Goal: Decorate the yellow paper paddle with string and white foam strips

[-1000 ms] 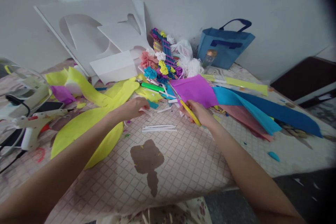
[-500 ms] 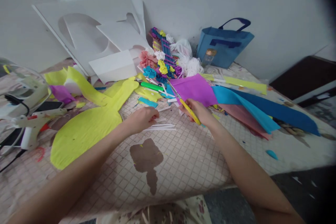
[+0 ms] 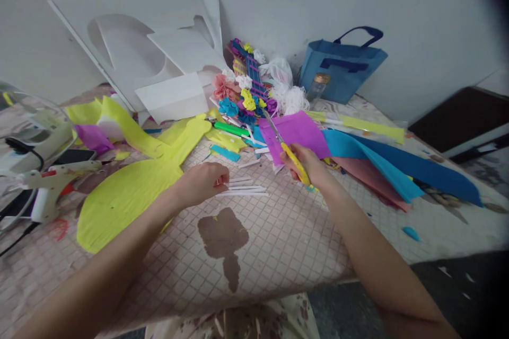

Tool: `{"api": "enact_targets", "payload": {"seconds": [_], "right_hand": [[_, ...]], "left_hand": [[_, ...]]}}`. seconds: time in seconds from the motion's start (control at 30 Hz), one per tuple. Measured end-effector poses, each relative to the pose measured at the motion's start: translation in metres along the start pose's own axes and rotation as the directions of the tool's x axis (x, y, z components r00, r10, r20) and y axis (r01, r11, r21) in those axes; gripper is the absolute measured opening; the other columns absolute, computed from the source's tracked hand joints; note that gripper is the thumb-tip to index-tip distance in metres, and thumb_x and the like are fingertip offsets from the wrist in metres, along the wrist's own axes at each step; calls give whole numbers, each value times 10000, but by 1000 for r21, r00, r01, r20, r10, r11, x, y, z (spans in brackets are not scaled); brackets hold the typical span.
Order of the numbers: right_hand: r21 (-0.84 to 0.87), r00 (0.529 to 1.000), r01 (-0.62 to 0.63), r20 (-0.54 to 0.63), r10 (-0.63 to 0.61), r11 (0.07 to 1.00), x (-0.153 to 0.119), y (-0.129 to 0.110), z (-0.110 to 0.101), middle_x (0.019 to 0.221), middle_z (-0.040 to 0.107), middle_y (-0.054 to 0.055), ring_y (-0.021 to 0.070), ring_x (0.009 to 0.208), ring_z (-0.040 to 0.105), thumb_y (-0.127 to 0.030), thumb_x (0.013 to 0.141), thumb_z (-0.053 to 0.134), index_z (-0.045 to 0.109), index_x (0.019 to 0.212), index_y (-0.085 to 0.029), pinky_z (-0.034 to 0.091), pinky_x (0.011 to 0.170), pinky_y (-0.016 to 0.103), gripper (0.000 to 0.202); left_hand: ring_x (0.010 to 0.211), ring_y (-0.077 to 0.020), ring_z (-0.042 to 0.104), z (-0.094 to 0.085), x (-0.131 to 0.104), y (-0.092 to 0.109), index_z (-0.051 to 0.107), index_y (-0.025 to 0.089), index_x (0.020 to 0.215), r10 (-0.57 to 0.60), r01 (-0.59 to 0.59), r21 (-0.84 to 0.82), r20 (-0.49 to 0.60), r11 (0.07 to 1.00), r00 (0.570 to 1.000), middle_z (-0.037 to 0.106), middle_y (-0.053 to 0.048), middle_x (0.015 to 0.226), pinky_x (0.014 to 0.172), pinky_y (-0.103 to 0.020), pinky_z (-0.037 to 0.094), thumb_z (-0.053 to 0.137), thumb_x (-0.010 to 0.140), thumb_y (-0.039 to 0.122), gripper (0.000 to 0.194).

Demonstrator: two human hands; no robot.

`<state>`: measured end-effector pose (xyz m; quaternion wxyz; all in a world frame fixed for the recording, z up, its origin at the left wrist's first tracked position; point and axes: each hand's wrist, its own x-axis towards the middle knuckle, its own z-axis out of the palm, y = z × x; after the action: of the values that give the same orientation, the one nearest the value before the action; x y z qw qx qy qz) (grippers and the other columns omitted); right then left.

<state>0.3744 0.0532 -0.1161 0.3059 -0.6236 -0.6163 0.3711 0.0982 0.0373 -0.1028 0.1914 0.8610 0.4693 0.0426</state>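
Observation:
My right hand (image 3: 305, 163) is closed round the yellow handles of a pair of scissors (image 3: 295, 161). Their metal blades point up and away, over a sheet of purple crepe paper (image 3: 294, 131). My left hand (image 3: 205, 182) has its fingers curled in at the left ends of several thin white strips (image 3: 248, 189) on the tablecloth. Whether a strip is between those fingertips is hidden. A yellow crepe-covered shape (image 3: 127, 206) with a rounded body and narrow neck lies left of my left hand, partly behind my forearm.
White foam boards (image 3: 123, 47) with cut-outs lean on the wall. Paper flowers (image 3: 225, 86), a blue bag (image 3: 342, 71) and a glass jar (image 3: 318, 86) stand at the back. Blue crepe paper (image 3: 417, 161) lies right. A glue gun (image 3: 47, 183) with cables sits left.
My left hand has moved left, away from the strips' middle, showing more of them. My right hand has shifted slightly right with the scissors, whose blades now lie over the purple paper.

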Motion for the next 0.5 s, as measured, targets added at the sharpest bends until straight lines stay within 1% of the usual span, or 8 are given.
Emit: {"api": "enact_targets", "payload": {"seconds": [0.07,0.13,0.3,0.4,0.5], "right_hand": [[17,1000,-13,-5,13,1000,3,2,1,434,411,-78,83,290,388,-584,775,596,428,789,-219,272,286,195,402],[61,1000,-20,-15,21,998,6,4,1,439,408,-76,90,289,393,-642,783,545,417,799,-223,288,285,202,439],[139,999,26,-45,-20,990,6,2,-2,483,426,-58,92,316,411,-785,756,417,406,811,-225,331,317,219,563],[183,997,33,-71,-20,983,4,-3,-4,488,412,-62,87,316,402,-824,722,410,404,812,-228,314,314,216,603],[213,998,43,-54,-32,976,4,-3,-3,475,408,-64,83,308,397,-825,702,444,412,788,-225,304,299,208,607]], "left_hand": [[710,-170,594,1,0,-3,650,199,823,-4,4,-7,25,1000,1000,663,-27,798,624,-251,401,573,769,201,94],[704,-166,594,3,0,-6,648,196,810,9,-8,-17,42,1000,999,661,-23,788,626,-248,402,558,763,180,103],[704,-160,590,6,2,-10,651,194,792,50,-47,-50,52,998,997,658,-20,777,645,-248,405,522,747,136,149],[702,-155,583,5,2,-10,652,195,785,65,-62,-71,47,996,997,659,-17,773,650,-247,404,512,736,124,164],[698,-147,578,2,1,-9,653,192,776,70,-66,-88,49,994,996,656,-13,767,646,-240,401,507,715,104,181]]}}
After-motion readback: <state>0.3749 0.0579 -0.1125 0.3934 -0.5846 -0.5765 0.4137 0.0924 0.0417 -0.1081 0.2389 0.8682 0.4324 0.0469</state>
